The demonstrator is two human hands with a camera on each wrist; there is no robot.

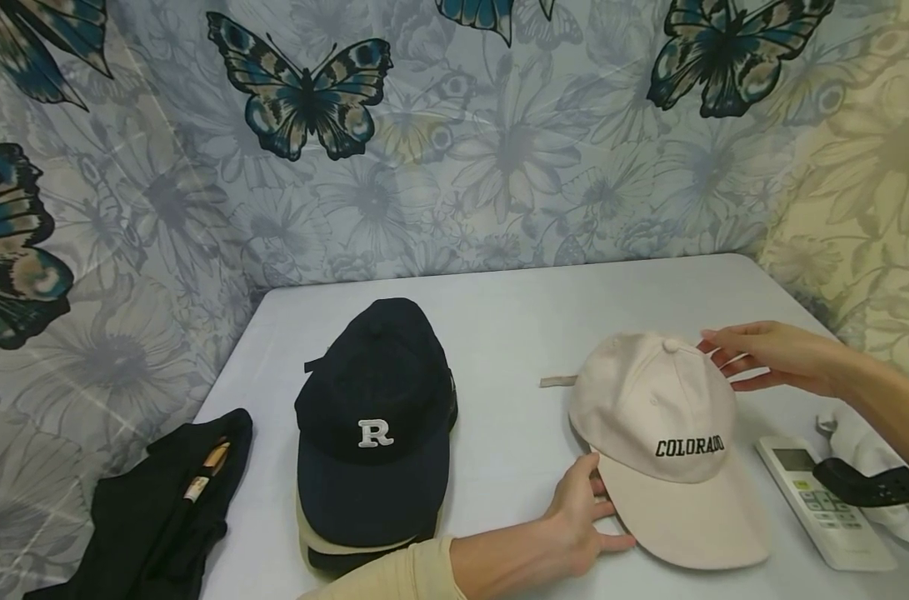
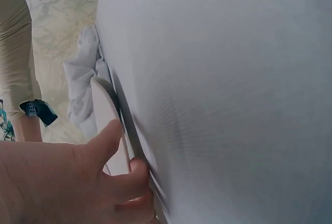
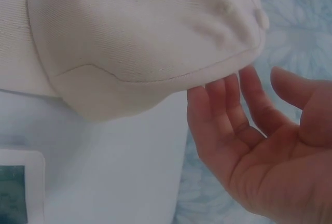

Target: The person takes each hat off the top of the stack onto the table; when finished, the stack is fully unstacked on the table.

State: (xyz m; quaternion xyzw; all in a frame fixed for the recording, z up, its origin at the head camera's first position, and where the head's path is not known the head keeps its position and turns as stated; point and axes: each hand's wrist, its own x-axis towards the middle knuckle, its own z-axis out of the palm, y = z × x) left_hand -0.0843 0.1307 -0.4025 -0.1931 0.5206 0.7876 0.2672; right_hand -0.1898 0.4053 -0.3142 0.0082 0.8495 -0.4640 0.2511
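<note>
A cream baseball cap (image 1: 652, 408) with COLORADO lettering sits on the white table, brim toward me. My left hand (image 1: 577, 521) holds the left edge of its brim; in the left wrist view the thumb (image 2: 111, 136) lies along the brim (image 2: 106, 112), with the other fingers lower, close to the tabletop. At the far right of the crown is my right hand (image 1: 780, 358), its fingers loosely extended. The right wrist view has those fingertips (image 3: 231, 86) right at the crown's lower edge (image 3: 155, 81). A tan strap (image 1: 559, 382) sticks out at the cap's left.
Left of centre is a stack of caps, topped by a navy cap (image 1: 375, 417) with a white R. Black fabric (image 1: 162, 508) with a tan-and-white piece lies at the table's left edge. A white remote control (image 1: 821, 504) and white cloth (image 1: 862, 442) lie right of the cream cap.
</note>
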